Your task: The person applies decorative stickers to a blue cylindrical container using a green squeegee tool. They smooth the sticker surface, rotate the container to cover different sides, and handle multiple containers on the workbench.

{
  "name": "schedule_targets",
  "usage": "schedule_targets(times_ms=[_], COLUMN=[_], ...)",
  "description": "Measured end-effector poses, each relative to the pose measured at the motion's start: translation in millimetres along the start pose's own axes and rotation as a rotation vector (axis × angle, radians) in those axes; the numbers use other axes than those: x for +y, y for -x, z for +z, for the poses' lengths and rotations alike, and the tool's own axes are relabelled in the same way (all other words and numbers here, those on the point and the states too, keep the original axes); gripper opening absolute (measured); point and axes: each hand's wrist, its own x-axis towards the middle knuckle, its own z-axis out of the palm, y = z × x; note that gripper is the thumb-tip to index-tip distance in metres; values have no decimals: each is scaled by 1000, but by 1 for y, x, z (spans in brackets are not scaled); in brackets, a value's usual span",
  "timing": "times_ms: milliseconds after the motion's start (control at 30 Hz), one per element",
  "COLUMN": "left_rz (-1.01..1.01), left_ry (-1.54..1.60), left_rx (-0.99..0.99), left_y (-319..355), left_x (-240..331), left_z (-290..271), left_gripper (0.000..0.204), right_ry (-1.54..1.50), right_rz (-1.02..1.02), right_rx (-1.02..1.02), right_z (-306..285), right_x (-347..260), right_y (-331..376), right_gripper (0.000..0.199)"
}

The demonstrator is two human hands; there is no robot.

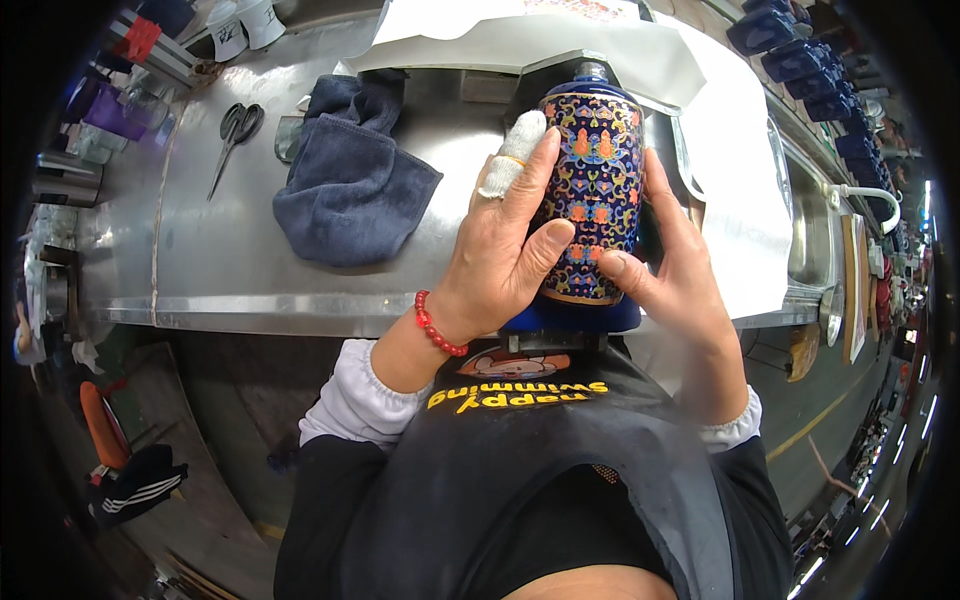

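A dark blue bottle [592, 190] with a colourful floral band around its body lies between my hands, its neck pointing away from me. My left hand [495, 245] is closed on its left side, thumb pressed on the patterned front. A white cloth finger cover sits on one finger of this hand, and a red bead bracelet circles the wrist. On the right side, my right hand [685, 270] grips the bottle, the thumb on the lower pattern and the fingers along the edge. The bottle's underside is hidden.
A crumpled dark blue cloth [350, 190] lies on the steel table [200, 260], left of my hands. Further left are black scissors [235, 135]. White sheets [735, 190] cover the table's right part. A sink with a white tap [870, 195] is beyond, and several blue items [815, 75] line the far right.
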Motion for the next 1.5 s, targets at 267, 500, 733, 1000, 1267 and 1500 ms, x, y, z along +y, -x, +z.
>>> schedule_targets(times_ms=[267,500,733,1000,1267,1500], left_rz=[-3,9,-44,-130,-141,-173], left_ry=[-32,-6,-5,-146,-189,-133], left_rx=[-15,-10,-63,-44,-15,-44], left_y=[6,5,7,6,3,2], left_x=[1,1,6,24,29,31], left_z=[0,1,-5,-2,3,4], left_gripper=[74,73,81,87,84,90], right_ry=[20,32,-31,-21,19,-3], right_rz=[35,15,5,20,-9,2], right_rx=[-24,-11,-15,-4,1,-1], right_z=[-1,2,-1,1,1,0], right_x=[3,3,3,3,6,9], right_y=[4,2,3,2,5,6], right_gripper=[105,108,103,101,101,101])
